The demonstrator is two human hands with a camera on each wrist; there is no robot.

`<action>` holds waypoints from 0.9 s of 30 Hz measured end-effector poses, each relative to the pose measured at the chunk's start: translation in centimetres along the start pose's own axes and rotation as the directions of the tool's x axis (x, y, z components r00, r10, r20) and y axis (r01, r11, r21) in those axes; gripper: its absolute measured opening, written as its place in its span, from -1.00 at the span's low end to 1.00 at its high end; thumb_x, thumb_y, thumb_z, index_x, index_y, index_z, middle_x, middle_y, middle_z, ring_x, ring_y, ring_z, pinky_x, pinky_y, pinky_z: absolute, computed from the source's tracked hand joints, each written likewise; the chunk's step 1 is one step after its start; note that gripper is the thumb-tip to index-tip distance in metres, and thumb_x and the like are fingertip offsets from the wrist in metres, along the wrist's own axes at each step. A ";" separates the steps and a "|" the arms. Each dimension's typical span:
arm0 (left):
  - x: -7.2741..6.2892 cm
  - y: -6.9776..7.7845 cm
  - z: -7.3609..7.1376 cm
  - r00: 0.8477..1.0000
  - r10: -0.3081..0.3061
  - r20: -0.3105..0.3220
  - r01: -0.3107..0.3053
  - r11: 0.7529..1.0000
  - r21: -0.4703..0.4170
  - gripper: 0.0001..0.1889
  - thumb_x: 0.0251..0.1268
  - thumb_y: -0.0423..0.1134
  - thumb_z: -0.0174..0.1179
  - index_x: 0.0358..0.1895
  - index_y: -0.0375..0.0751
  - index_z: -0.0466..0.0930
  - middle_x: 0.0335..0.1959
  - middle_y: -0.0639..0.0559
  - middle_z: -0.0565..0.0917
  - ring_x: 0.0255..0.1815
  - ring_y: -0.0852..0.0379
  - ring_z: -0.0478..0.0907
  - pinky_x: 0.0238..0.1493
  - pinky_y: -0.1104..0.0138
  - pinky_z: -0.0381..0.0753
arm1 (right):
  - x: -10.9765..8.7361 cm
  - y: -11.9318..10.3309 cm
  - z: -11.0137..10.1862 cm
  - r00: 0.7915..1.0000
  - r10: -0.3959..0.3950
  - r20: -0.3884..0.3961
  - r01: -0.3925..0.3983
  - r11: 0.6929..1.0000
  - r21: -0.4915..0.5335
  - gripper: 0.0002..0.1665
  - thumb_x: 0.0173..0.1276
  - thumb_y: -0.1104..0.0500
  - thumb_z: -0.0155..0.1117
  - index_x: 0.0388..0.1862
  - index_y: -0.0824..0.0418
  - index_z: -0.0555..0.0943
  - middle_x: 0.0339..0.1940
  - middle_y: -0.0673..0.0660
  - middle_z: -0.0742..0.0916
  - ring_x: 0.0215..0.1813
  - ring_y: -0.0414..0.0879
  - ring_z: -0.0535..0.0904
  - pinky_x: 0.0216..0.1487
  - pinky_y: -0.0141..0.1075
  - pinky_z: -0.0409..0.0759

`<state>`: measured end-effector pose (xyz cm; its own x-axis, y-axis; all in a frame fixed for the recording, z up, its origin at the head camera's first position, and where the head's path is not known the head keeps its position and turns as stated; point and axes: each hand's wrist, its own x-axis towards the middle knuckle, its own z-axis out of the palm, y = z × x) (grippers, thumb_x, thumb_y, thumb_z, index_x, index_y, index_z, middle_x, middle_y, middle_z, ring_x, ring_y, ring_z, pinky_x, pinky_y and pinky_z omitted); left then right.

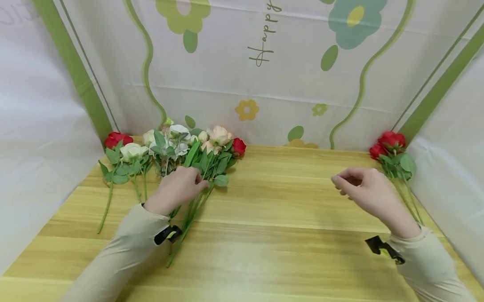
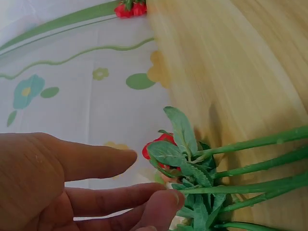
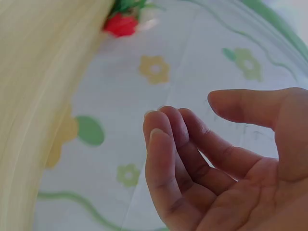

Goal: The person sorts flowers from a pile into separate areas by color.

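Observation:
On the left, my left hand (image 1: 177,189) hovers over the green stems (image 1: 188,219) of a row of flowers. In the left wrist view its thumb stands apart from the fingers (image 2: 110,197), whose tips are close to a stem (image 2: 250,185); whether they touch it I cannot tell. Just beyond are peach roses (image 1: 219,136), white flowers (image 1: 177,144) and a red rose (image 1: 238,147). My right hand (image 1: 367,191) is above the table at the right, fingers loosely bent and holding nothing. Near it lie two red roses (image 1: 391,140) with leaves.
A red rose (image 1: 115,140) and a cream rose (image 1: 133,151) lie at the far left of the wooden table (image 1: 277,256). White cloth printed with flowers (image 1: 223,71) rises behind the table, and white cloth (image 1: 29,131) stands along both sides.

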<state>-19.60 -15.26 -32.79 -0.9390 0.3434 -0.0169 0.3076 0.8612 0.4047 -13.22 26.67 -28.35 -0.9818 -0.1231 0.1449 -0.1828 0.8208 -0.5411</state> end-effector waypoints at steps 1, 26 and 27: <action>0.1 -0.1 0.1 1.000 -0.003 0.011 0.003 1.000 0.005 -0.47 0.45 -0.11 0.15 -0.75 -0.03 0.22 -0.83 0.17 0.11 -0.82 0.25 0.04 -0.72 0.38 0.09 | -0.1 -0.4 0.4 1.000 -0.006 -0.004 0.006 1.000 0.020 -0.58 0.48 -0.13 0.16 -0.15 0.19 0.69 -0.40 0.03 0.72 -0.33 -0.06 0.64 -0.37 -0.25 0.60; 0.4 -0.1 3.6 0.985 -0.090 0.149 0.072 0.990 0.124 -0.63 0.21 -0.26 0.29 -0.61 -0.10 0.26 -0.71 0.10 0.12 -0.70 0.20 0.02 -0.67 0.32 0.09 | 0.1 -4.3 5.2 0.991 -0.071 0.117 0.056 0.990 0.129 -0.69 0.47 -0.09 0.21 -0.21 0.10 0.71 -0.42 -0.02 0.68 -0.35 -0.12 0.60 -0.34 -0.18 0.56; 0.4 -0.1 3.6 0.984 -0.091 0.155 0.071 0.989 0.128 -0.64 0.22 -0.26 0.29 -0.60 -0.11 0.27 -0.71 0.10 0.12 -0.70 0.19 0.03 -0.67 0.31 0.10 | 0.0 -4.3 5.3 0.990 -0.072 0.122 0.056 0.990 0.132 -0.70 0.47 -0.09 0.21 -0.22 0.10 0.71 -0.42 -0.02 0.68 -0.35 -0.12 0.60 -0.34 -0.18 0.56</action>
<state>-19.42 -13.85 -36.17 -0.9280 0.3175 -0.1949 0.2571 0.9244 0.2816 -12.76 20.23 -30.39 -0.9651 -0.2488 0.0818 -0.2427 0.7318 -0.6368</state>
